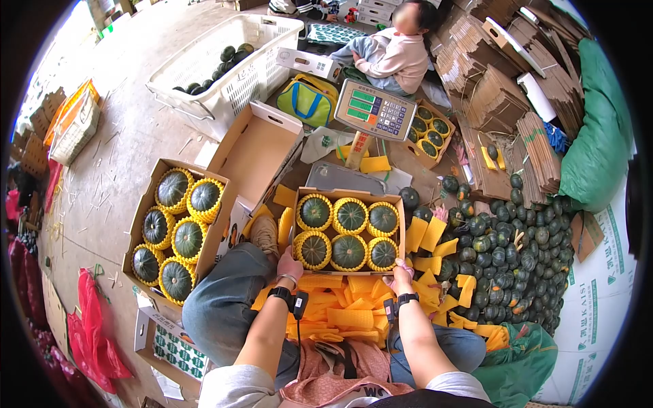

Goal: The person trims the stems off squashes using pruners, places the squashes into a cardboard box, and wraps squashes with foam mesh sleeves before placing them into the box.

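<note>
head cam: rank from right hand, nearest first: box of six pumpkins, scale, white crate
1. Box of six pumpkins: right hand touches its near right corner.
2. Scale: beyond the box, centre.
3. White crate: far back, upper left.

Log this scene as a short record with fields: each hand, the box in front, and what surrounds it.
left hand: grips the near left corner of the middle box
right hand: on the near right corner of the same box
middle box: open carton, six green squashes in yellow foam nets
left box: six netted squashes too
loose nets: yellow pile on the lap
squash heap: bare, to the right
scale: beyond the box
another person: seated behind
</note>
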Tool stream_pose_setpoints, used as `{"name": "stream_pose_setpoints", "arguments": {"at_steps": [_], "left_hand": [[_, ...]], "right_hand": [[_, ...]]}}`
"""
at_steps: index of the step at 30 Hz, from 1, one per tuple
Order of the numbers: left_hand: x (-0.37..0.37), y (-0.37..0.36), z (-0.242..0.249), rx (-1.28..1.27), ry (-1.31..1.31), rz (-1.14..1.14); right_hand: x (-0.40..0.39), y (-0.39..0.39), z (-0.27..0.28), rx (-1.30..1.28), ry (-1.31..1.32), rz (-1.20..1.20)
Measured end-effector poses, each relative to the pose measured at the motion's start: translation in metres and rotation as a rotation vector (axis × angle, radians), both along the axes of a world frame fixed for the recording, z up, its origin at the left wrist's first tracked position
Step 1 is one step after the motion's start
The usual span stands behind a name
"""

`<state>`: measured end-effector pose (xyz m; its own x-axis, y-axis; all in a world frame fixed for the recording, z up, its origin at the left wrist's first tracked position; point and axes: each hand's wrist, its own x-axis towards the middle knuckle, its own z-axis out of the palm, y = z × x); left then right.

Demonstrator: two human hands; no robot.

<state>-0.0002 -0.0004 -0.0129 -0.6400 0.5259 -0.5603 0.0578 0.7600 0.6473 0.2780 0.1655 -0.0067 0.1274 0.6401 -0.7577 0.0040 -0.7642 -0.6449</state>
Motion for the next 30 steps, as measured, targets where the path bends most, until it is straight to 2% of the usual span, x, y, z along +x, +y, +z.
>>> {"name": "stream_pose_setpoints", "arguments": {"at_steps": [19,23,30], "left_hand": [[0.004,-0.003,0.003,0.036,0.003,0.026],[0.002,-0.001,0.011,0.075,-0.001,0.016],[0.003,-0.003,-0.008,0.141,0.051,0.034]], "right_hand": [[0.004,0.000,-0.002,0.000,0.064,0.026],[-0.005,-0.002,0.009,0.012,-0.045,0.016],[0.003,0.000,-0.001,0.002,0.052,0.037]]}}
